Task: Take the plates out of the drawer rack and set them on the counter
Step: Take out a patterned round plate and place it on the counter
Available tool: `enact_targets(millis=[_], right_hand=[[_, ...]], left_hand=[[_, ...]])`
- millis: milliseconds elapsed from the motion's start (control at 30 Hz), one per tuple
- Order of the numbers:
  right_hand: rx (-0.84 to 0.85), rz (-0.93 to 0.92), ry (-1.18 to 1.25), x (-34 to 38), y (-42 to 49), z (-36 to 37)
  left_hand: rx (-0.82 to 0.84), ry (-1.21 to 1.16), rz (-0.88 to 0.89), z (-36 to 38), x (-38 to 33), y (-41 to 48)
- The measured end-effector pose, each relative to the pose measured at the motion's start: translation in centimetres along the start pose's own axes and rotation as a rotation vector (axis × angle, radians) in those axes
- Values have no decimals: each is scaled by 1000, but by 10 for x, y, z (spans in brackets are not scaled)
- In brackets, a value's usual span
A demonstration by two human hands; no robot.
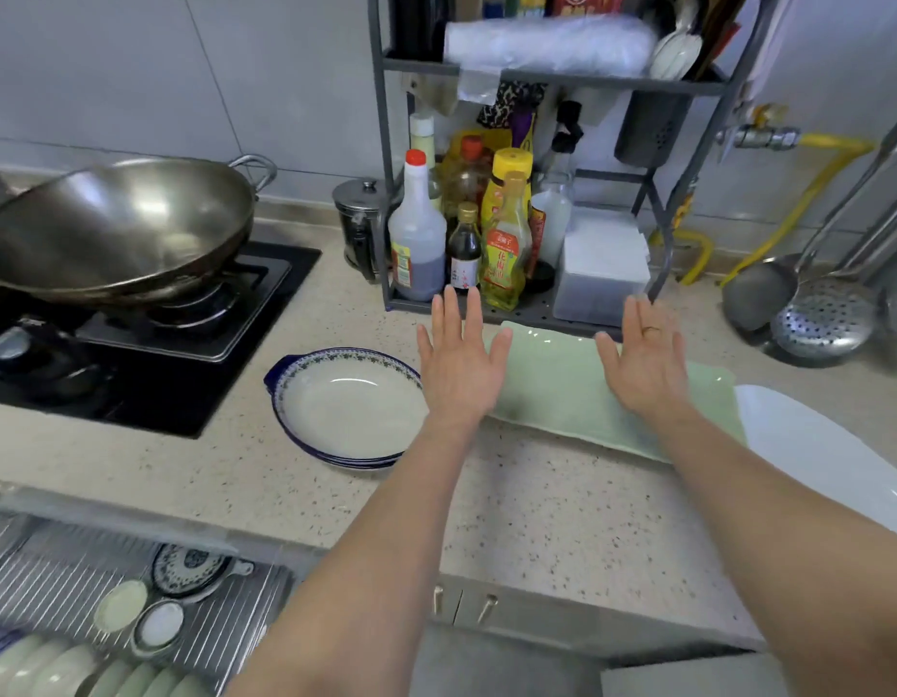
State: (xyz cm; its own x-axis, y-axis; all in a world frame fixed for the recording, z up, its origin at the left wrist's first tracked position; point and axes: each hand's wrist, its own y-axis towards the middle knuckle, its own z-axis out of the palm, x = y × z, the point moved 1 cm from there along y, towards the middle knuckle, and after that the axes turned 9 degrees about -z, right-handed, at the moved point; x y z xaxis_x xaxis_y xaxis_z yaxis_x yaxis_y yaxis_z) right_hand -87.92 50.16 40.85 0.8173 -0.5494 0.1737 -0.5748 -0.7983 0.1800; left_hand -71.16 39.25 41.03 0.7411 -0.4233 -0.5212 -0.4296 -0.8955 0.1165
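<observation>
A long pale green rectangular plate (557,379) lies on the speckled counter (537,510) in front of the condiment rack. My left hand (459,359) hovers with straight spread fingers over the plate's left end. My right hand (645,359), also flat and spread, is over its right half. Neither hand grips anything. Left of the green plate sits a stack of blue-rimmed white plates (348,407). A white plate (828,455) lies at the right edge. The open drawer rack (84,591) at bottom left holds green dishes, small bowls and a blue patterned dish.
A wok (114,228) sits on the gas stove (150,344) at the left. A grey rack (527,193) with oil and sauce bottles stands behind the plates. A ladle and a skimmer (818,319) lean at the right.
</observation>
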Motion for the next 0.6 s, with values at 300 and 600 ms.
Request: enact_targets(millis=[300, 600], right_hand=[[-20, -305, 31, 175, 2, 4], [-19, -511, 144, 401, -64, 45]], left_hand=[[-119, 26, -145, -90, 126, -14], [-207, 66, -309, -186, 319, -67]])
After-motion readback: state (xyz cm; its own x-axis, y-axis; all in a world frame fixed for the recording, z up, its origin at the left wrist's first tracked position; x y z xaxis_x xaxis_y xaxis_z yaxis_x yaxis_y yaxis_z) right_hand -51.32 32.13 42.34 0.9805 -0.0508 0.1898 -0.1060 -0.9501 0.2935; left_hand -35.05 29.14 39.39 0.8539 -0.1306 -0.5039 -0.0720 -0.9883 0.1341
